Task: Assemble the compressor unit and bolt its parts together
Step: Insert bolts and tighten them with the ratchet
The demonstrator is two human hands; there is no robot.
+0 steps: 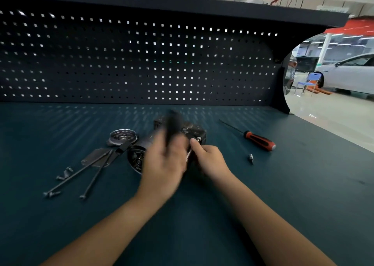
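Bolting the compressor at mid-bench

Gripping looks right for the left hand: its fingers seem wrapped round a dark tool that stands up from it, though blur hides the detail. The right hand curls round the near right corner of the compressor, forefinger tip just beside a bright bolt head. The compressor lies under both hands, its long axis running from a round ribbed end at near left to a blocky cast end at far right; the right hand is nearer that bolt. To the left lie a shiny grooved pulley, a flat grey plate, thin long bolts and small screws. To the right rest a red-handled screwdriver and a small socket on the matte blue bench.
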